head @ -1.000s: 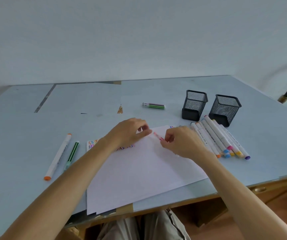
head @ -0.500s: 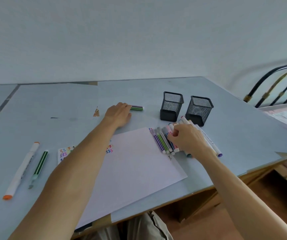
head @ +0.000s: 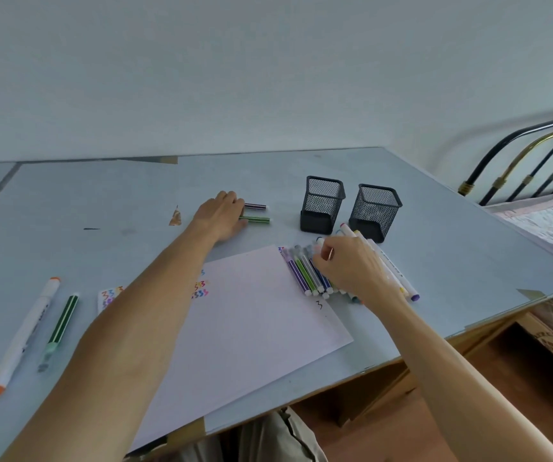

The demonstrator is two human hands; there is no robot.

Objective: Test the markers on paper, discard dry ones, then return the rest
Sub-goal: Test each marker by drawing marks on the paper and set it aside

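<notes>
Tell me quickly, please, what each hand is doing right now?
Left hand: resting on two thin markers, grip not visible.
Right hand: fingers curled over the marker row; grip unclear.

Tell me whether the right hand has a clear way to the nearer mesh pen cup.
Probably yes: the right hand rests on the markers just before the mesh pen cup, with nothing standing between.

We can read a small black handwritten "3" (head: 318,304) near the right edge of the large white sheet of paper (head: 252,328). Rows of coloured squiggles shaped like "3" (head: 201,290) stand further left on that sheet, beside the forearm, and more of the same (head: 110,295) on a small white slip of paper. The dark print on the long white marker barrel (head: 393,266) is too small for us to read.
</notes>
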